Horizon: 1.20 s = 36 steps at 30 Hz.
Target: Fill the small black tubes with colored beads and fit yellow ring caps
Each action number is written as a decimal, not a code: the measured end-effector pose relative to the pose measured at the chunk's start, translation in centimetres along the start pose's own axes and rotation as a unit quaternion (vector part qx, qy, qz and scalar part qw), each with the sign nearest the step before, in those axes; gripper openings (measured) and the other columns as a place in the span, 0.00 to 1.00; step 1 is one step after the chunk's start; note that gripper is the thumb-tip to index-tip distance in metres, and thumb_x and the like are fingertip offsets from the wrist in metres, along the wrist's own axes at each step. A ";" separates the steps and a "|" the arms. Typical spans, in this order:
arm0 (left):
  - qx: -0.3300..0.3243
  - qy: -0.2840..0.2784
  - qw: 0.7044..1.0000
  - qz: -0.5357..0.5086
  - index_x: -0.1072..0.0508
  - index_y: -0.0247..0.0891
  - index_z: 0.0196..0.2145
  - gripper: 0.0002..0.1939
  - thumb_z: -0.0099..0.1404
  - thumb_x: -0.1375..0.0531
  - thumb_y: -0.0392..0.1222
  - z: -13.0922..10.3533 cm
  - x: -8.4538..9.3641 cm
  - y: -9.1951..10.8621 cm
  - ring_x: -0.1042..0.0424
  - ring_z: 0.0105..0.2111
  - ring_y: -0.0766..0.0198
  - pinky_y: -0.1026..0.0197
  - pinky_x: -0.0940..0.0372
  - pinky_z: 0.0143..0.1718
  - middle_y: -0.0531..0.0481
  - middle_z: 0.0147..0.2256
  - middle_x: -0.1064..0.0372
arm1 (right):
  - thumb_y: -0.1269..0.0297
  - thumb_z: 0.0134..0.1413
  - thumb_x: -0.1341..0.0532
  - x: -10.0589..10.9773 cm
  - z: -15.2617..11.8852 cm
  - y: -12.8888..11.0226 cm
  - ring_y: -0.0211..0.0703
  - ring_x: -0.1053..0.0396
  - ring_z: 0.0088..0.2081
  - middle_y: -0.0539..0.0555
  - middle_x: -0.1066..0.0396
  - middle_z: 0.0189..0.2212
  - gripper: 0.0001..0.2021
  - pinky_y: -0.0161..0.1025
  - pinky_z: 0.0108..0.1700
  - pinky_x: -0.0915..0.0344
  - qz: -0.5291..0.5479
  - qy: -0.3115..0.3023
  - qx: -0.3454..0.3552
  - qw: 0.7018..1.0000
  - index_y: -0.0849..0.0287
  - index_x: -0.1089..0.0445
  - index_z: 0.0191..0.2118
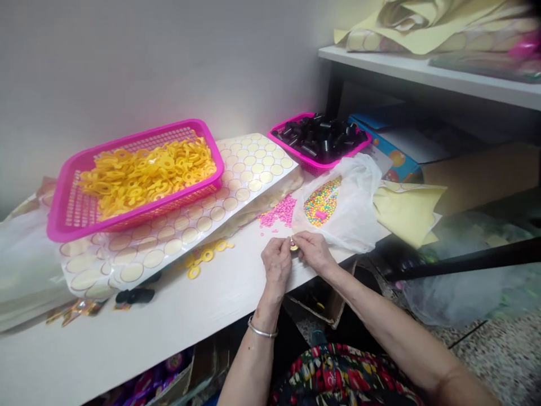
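My left hand [276, 260] and my right hand [313, 251] meet over the front edge of the white table. Between their fingertips is a small yellow round piece [294, 246] with a darker centre, largely covered by the fingers; both hands pinch it. Just beyond them lie small pink pieces [279, 212] in a loose heap. A white plastic bag [359, 197] beside the heap gapes open, showing multicoloured beads [322, 200] and a pink piece. Several yellow ring pieces [207, 255] lie on the table to the left of my hands.
A pink basket [59, 208] of yellow ring pieces rests on sheets of round stickers [253, 163]. Another pink basket [315, 167] holds black cylindrical pieces. Black parts [135, 296] lie at left. On the right stand a shelf [422, 66], a blue box [386, 149] and yellow paper [406, 211].
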<state>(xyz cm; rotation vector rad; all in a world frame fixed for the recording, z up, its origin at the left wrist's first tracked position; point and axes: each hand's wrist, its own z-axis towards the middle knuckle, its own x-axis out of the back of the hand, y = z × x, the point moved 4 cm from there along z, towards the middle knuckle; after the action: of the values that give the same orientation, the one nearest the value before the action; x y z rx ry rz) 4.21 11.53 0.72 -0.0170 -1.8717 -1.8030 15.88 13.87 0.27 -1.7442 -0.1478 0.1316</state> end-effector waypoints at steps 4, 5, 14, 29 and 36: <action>0.012 -0.007 1.000 -0.013 0.29 0.36 0.23 0.17 0.58 0.45 0.51 0.0 -0.3 0.0 0.37 0.24 0.67 0.65 0.42 0.28 0.52 0.21 0.34 | 0.59 0.48 0.44 0.0 -0.1 -0.7 0.33 0.44 0.14 0.46 0.40 0.12 0.11 0.30 0.16 0.47 -0.013 0.018 0.020 1.000 0.60 0.29 0.26; 0.013 -0.006 0.999 -0.028 0.29 0.35 0.23 0.16 0.58 0.45 0.51 0.0 -0.4 0.0 0.37 0.25 0.67 0.65 0.42 0.28 0.52 0.21 0.34 | 0.59 0.48 0.44 0.0 -0.2 -0.8 0.32 0.44 0.15 0.46 0.39 0.13 0.11 0.31 0.16 0.47 -0.012 0.021 0.022 0.999 0.60 0.29 0.27; 0.095 0.025 0.986 -0.135 0.29 0.35 0.23 0.14 0.55 0.42 0.50 -0.1 -1.3 -1.4 0.37 0.22 0.68 0.66 0.42 0.25 0.54 0.19 0.35 | 0.55 0.45 0.41 -0.6 -0.3 0.0 0.31 0.45 0.12 0.44 0.40 0.11 0.13 0.28 0.12 0.48 0.059 0.043 -0.081 0.994 0.62 0.31 0.29; 0.094 -0.100 0.940 -0.312 0.32 0.34 0.37 0.15 0.53 0.39 0.45 -1.2 0.0 -0.4 0.33 0.27 0.70 0.67 0.38 0.29 0.52 0.29 0.33 | 0.54 0.44 0.38 -0.8 -1.6 0.2 0.31 0.37 0.18 0.48 0.32 0.20 0.16 0.29 0.19 0.39 0.152 -0.030 -0.030 0.988 0.62 0.34 0.33; 0.122 -0.126 0.879 -0.444 0.32 0.36 0.40 0.25 0.41 0.37 0.27 -5.3 0.3 0.6 0.30 0.34 0.66 0.64 0.35 0.36 0.50 0.36 0.29 | 0.56 0.43 0.35 -0.2 -6.5 -0.2 0.30 0.37 0.20 0.47 0.31 0.22 0.16 0.29 0.23 0.39 0.231 0.060 -0.008 0.971 0.61 0.35 0.35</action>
<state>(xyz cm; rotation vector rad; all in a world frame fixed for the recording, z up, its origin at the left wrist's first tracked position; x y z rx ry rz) 6.08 6.57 1.23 0.8714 -2.5291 -2.1589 16.81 7.59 1.62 -1.7716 0.3514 0.3637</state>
